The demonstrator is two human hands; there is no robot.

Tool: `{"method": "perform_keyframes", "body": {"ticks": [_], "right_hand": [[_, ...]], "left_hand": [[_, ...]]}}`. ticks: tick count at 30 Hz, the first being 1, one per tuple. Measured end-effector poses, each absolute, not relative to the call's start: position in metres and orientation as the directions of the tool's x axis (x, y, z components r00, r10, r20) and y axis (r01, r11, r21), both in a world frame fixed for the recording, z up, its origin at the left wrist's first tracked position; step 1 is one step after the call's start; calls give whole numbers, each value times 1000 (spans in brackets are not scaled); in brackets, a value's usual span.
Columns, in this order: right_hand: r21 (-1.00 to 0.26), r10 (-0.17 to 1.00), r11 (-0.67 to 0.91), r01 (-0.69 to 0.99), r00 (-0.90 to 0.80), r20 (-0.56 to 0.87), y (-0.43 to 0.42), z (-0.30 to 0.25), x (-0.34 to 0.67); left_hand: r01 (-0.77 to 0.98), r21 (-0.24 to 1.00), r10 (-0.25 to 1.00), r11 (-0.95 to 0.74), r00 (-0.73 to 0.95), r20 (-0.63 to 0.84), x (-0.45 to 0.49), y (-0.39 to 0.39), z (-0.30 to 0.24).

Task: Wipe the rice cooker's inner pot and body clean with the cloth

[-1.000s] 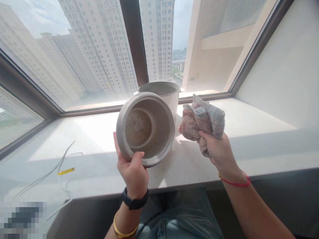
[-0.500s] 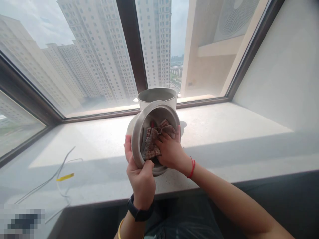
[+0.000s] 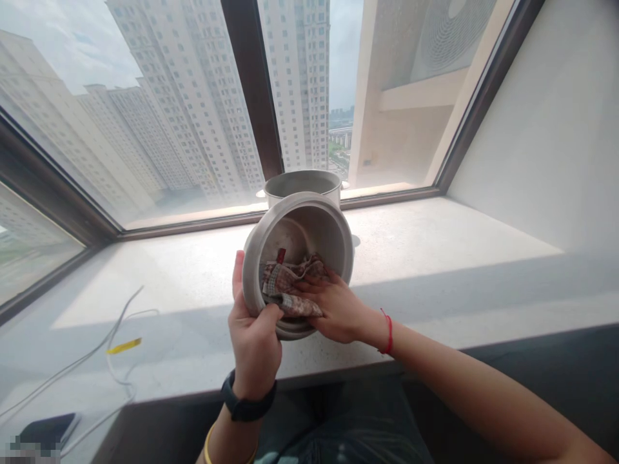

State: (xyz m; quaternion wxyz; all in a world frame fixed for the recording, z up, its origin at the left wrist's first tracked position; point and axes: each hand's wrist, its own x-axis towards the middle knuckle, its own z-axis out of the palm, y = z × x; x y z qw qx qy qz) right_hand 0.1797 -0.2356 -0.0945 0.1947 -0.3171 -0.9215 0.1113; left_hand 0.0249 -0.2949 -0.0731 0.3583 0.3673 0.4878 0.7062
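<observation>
A light grey round pot (image 3: 297, 225) is tilted over the sill with its mouth toward me. My left hand (image 3: 256, 338) is closed on its lower left rim, thumb over the edge and fingers round the outside. Inside the pot, a brown-and-grey checked cloth (image 3: 290, 283) with a small red tag lies bunched against the lower wall. My right hand (image 3: 338, 309) reaches in from the right and presses the cloth to the wall, its fingers partly in the folds. The pot's underside is hidden.
Behind stands a second pale pot (image 3: 304, 187) with side handles, close to the window frame (image 3: 251, 90). On the left of the white sill (image 3: 435, 258) are thin cables (image 3: 104, 341) with a yellow tag (image 3: 124, 346). A dark phone-like object (image 3: 46, 432) lies at lower left.
My right hand and the cloth have slid lower inside the pot, baring more of its inner bottom. My left hand and the pot's lower rim have shifted slightly left.
</observation>
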Motion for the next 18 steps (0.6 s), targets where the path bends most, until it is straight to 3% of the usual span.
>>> {"method": "perform_keyframes", "body": {"ticks": [5, 10, 13, 18], "right_hand": [[-60, 573, 812, 580, -776, 263, -214, -94, 207], [68, 596, 769, 635, -752, 283, -208, -82, 214], [34, 609, 766, 641, -743, 279, -216, -75, 209], [-189, 507, 861, 473, -830, 233, -247, -66, 194]], "left_hand": [[-213, 953, 898, -214, -426, 107, 13, -291, -55], [-169, 971, 927, -168, -361, 97, 5, -283, -29], [-147, 977, 949, -153, -298, 104, -2, -277, -14], [-127, 984, 949, -124, -305, 80, -6, -273, 0]]}}
